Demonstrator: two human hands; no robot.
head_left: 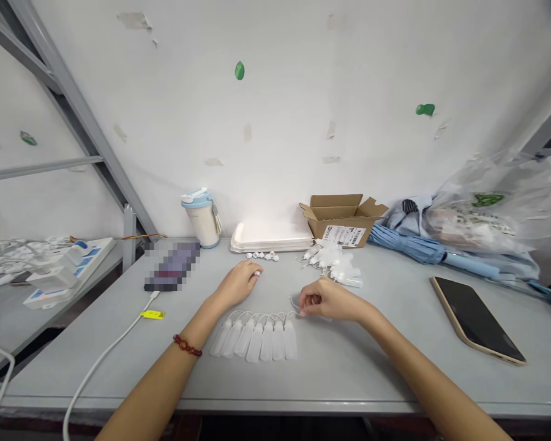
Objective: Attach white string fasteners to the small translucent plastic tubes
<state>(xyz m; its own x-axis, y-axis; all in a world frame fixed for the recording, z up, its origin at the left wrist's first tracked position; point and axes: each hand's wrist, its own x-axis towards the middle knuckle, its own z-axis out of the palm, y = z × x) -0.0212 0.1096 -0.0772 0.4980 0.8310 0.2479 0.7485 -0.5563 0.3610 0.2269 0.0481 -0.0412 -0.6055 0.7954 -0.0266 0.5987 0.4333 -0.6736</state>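
On the desk in front of me lies a row of several flat, translucent white tags [256,343], side by side, with thin white cords looped at their tops. My right hand [324,298] is closed at the right end of this row, its fingertips pinching a thin white cord [295,304]. Part of another pale piece shows under that hand. My left hand [239,283] rests above the row, closed with a small white piece [257,273] at the fingertips. Similar small white pieces [262,256] stand in a line behind it. A loose pile of corded tags [333,260] lies behind my right hand.
Along the wall stand a cup [202,220], stacked white trays [273,236] and an open cardboard box [344,214]. A folded blue umbrella [408,243], plastic bag [487,208] and phone [477,318] lie right. Leftward are a blurred-out device [173,266], white cable [112,349] and power strip [73,275].
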